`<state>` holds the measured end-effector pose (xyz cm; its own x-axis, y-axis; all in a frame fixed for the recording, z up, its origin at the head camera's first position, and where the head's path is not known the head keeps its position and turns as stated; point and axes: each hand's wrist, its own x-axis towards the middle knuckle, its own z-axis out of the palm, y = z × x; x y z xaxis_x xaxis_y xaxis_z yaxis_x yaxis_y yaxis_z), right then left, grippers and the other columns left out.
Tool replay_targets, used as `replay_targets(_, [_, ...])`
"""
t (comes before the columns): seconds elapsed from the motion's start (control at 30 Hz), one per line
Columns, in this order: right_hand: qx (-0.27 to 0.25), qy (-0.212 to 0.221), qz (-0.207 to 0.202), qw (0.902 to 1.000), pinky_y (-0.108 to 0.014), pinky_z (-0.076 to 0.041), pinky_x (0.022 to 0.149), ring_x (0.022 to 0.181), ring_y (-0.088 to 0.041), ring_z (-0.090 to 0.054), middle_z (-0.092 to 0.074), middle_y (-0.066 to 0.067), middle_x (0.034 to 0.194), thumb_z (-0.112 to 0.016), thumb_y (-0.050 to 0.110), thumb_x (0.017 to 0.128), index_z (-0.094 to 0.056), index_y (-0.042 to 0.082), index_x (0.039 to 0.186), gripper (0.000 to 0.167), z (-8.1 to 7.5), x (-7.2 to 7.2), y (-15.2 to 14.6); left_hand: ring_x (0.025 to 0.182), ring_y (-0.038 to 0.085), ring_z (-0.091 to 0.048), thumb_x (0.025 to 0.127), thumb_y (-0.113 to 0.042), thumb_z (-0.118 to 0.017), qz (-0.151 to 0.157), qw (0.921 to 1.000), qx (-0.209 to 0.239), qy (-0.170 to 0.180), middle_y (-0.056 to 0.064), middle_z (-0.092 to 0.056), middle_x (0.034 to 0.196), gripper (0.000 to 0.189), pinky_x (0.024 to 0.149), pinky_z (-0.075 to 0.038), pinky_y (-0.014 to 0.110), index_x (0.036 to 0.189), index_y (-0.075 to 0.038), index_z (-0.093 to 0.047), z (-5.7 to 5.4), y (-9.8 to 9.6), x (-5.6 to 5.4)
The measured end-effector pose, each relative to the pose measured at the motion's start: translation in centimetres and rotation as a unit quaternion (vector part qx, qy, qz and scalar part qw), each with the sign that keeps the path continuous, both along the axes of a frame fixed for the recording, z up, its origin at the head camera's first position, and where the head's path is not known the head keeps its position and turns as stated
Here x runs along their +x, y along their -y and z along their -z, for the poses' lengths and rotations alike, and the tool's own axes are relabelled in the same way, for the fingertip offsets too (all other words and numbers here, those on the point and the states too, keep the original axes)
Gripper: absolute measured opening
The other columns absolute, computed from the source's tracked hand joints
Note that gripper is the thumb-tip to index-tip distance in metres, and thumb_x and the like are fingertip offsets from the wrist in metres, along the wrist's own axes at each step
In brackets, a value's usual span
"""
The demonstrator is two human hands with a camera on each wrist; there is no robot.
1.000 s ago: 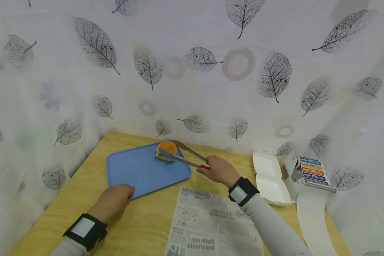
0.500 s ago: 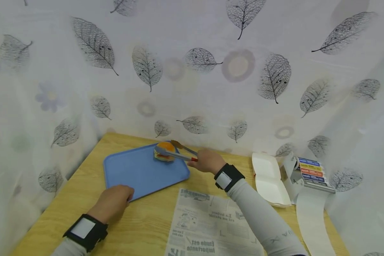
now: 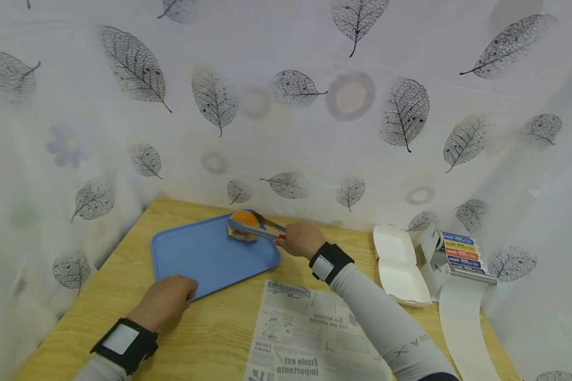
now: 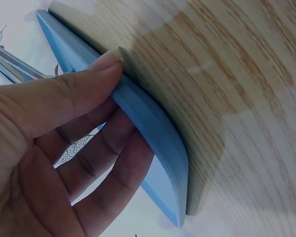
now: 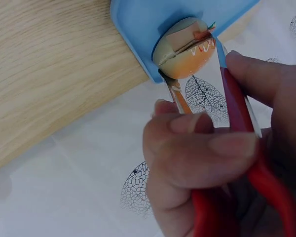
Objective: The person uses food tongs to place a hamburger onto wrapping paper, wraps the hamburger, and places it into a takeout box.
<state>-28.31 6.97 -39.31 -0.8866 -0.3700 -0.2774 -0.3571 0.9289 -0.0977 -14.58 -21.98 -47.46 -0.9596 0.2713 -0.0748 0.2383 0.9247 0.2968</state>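
My left hand (image 3: 164,301) grips the near edge of a blue tray (image 3: 200,259). In the left wrist view, the thumb presses the outside of the rim (image 4: 153,118) and the fingers curl over its inside. A hamburger (image 3: 244,216) with an orange-brown bun top sits at the tray's far right corner. My right hand (image 3: 305,241) holds a pair of tongs (image 3: 259,231). Their red handles (image 5: 235,103) show in the right wrist view. One tong tip lies on either side of the burger (image 5: 190,59), both seemingly touching it.
Printed newspaper-style paper (image 3: 310,338) lies in front on the wooden table (image 3: 209,338). An unfolded white takeaway box (image 3: 402,275) stands to the right. Beside it is a label dispenser (image 3: 459,254) with a long white strip (image 3: 464,328). A leaf-patterned curtain (image 3: 286,143) hangs behind.
My right hand has moved left, toward the tray. The tong arms have come closer together around the burger. My left hand keeps its hold on the tray.
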Motion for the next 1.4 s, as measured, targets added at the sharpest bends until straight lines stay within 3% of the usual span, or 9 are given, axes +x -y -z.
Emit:
replay_targets(0.2, [-0.013,-0.002,0.010,0.9999,-0.029,-0.027,0.048,0.052,-0.013,-0.034,-0.036,0.001,0.065,-0.059,0.047,0.101,-0.051,0.013,0.077,0.042,-0.3,-0.1,-0.5,0.063,0.014,-0.045,0.079,0.005,-0.076,-0.001,1.0000,-0.002,0.007,-0.006,-0.050,0.065,0.032,0.055,-0.039,0.032,0.067,-0.016,-0.054,0.2,0.0,-0.1])
replay_targets(0.33, [-0.031,-0.015,-0.008,0.9994,-0.029,-0.029,0.049,0.054,-0.014,-0.038,-0.038,0.000,0.067,-0.060,0.045,0.101,-0.053,0.012,0.080,0.039,-0.9,0.2,-1.1,0.063,0.014,-0.044,0.079,0.005,-0.075,-0.001,1.0000,-0.003,0.004,-0.006,-0.049,0.066,0.032,0.055,-0.038,0.032,0.067,-0.016,-0.054,0.0,-0.1,-0.1])
replay_targets(0.57, [-0.086,-0.041,-0.027,0.9951,-0.029,-0.029,0.049,0.054,-0.013,-0.037,-0.039,0.002,0.066,-0.063,0.042,0.100,-0.051,0.012,0.078,0.039,-2.3,2.1,-3.8,0.063,0.014,-0.044,0.079,0.005,-0.076,0.000,0.9999,0.006,0.011,-0.005,-0.048,0.065,0.033,0.055,-0.037,0.031,0.066,-0.016,-0.053,-0.3,-0.2,-0.1])
replay_targets(0.77, [-0.105,-0.043,-0.023,0.9932,-0.029,-0.029,0.051,0.055,-0.012,-0.037,-0.040,0.003,0.066,-0.063,0.044,0.099,-0.053,0.014,0.078,0.038,-3.9,5.7,-8.7,0.063,0.014,-0.044,0.078,0.005,-0.076,-0.006,0.9997,0.007,0.022,-0.005,-0.049,0.064,0.032,0.056,-0.037,0.031,0.066,-0.015,-0.053,-0.4,-0.3,-0.1])
replay_targets(1.0, [-0.120,-0.045,-0.014,0.9916,-0.028,-0.038,0.055,0.063,-0.009,-0.046,-0.052,0.008,0.073,-0.065,0.044,0.097,-0.066,0.017,0.099,0.027,-5.0,11.6,-15.4,0.063,0.014,-0.044,0.076,0.003,-0.078,-0.005,0.9999,-0.001,0.016,-0.005,-0.049,0.065,0.032,0.056,-0.038,0.032,0.067,-0.015,-0.053,-0.3,-0.2,-0.1])
replay_targets(1.23, [-0.115,-0.003,-0.015,0.9933,-0.025,-0.038,0.057,0.065,0.000,-0.045,-0.051,0.016,0.078,-0.062,0.056,0.095,-0.066,0.021,0.105,0.037,-3.8,17.5,-20.2,0.064,0.014,-0.045,0.077,0.000,-0.080,0.003,0.9999,-0.006,0.011,-0.006,-0.051,0.066,0.032,0.057,-0.040,0.033,0.068,-0.016,-0.054,-0.1,-0.1,-0.2])
replay_targets(1.4, [-0.094,0.055,0.032,0.9935,-0.026,-0.039,0.058,0.066,0.001,-0.045,-0.051,0.017,0.078,-0.058,0.064,0.092,-0.065,0.022,0.106,0.045,-2.2,20.6,-22.5,0.064,0.014,-0.045,0.076,0.000,-0.080,0.012,0.9999,-0.004,0.000,-0.006,-0.050,0.066,0.033,0.056,-0.040,0.033,0.068,-0.017,-0.053,0.1,0.0,-0.4])
